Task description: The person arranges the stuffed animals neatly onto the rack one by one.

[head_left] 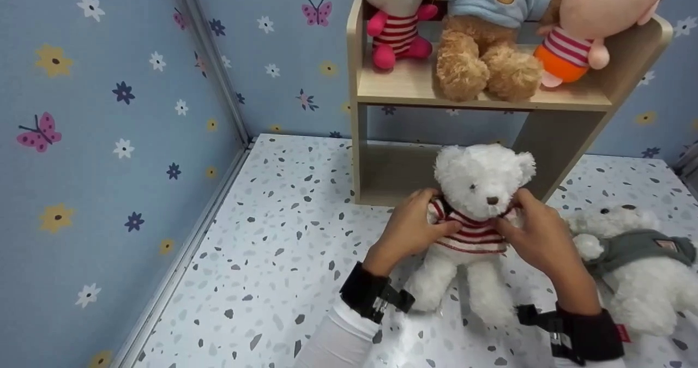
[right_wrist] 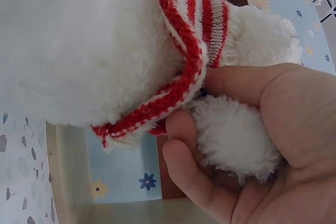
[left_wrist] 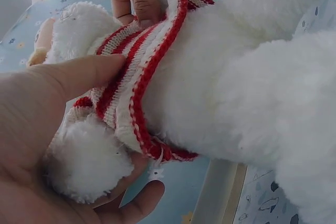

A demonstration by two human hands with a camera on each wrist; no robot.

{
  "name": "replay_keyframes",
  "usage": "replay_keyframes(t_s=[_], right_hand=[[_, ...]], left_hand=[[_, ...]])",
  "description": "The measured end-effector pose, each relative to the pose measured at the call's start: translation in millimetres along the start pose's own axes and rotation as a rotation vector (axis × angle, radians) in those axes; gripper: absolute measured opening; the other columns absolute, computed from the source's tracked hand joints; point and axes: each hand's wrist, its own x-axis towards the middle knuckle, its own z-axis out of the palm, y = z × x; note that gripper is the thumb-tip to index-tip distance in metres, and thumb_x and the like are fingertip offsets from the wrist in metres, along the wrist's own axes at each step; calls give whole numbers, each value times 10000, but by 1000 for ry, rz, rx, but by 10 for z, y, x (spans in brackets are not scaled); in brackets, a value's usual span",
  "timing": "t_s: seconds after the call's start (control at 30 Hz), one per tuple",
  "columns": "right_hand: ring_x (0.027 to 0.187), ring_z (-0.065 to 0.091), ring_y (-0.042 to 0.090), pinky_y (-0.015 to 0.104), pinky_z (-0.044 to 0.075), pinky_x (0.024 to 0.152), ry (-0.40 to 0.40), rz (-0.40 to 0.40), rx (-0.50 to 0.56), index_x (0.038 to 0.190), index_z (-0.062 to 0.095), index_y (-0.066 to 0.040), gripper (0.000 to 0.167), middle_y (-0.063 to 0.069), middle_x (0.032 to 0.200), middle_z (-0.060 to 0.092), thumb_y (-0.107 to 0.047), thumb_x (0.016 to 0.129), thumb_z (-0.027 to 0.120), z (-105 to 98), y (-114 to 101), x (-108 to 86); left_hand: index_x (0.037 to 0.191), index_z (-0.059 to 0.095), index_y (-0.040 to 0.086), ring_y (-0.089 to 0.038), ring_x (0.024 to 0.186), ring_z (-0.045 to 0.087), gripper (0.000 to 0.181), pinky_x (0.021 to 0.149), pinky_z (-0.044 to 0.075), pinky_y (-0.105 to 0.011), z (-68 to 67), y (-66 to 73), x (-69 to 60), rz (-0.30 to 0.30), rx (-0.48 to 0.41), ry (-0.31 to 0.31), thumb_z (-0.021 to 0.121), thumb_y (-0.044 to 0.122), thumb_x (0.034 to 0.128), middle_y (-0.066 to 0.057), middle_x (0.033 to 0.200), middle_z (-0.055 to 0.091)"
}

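A white teddy bear point(head_left: 482, 180) in a red and white striped knitted sweater point(head_left: 474, 234) is held upright before the shelf, facing the head camera. My left hand point(head_left: 411, 226) grips one side of its chest under the arm, the thumb lying on the sweater front. On the other side my right hand point(head_left: 540, 234) holds it the same way. In the left wrist view, the left thumb presses the striped knit point(left_wrist: 126, 72) and a fluffy paw point(left_wrist: 89, 156) lies in the palm. The right wrist view shows the other paw point(right_wrist: 233, 137) within the right hand's curled fingers.
A wooden shelf unit point(head_left: 485, 103) stands behind the bear. Its upper board carries a red-striped doll point(head_left: 401, 35), a brown bear in a blue top point(head_left: 463, 57) and a round-headed doll point(head_left: 567, 52). Another white bear in a grey-green top point(head_left: 643, 253) lies on the speckled surface at right.
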Motion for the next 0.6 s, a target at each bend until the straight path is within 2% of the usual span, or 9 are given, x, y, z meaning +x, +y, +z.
replay_keyframes(t_s=[0.23, 0.47, 0.6], right_hand=[[994, 647, 391, 535, 457, 769, 9, -17, 11, 1213, 557, -69, 331, 200, 1167, 680, -233, 962, 697, 36, -19, 12], [993, 644, 384, 533, 459, 793, 52, -55, 22, 1201, 546, -68, 283, 180, 1191, 671, -172, 966, 664, 89, -41, 20], [1096, 631, 420, 591, 473, 849, 50, -68, 35, 1266, 525, -68, 332, 182, 1250, 642, -175, 976, 645, 110, -42, 21]], left_hand=[[1403, 558, 136, -201, 1237, 603, 673, 1045, 502, -351, -20, 7, 3, -35, -24, 27, 837, 380, 841, -11, 1368, 621], [1362, 582, 151, -190, 1243, 603, 636, 1058, 495, -344, -63, 0, -3, -3, -40, 71, 855, 362, 827, 4, 1345, 629], [1342, 593, 175, -186, 1251, 601, 610, 1059, 489, -352, -78, 2, -6, 1, -37, 94, 857, 358, 823, 24, 1344, 628]])
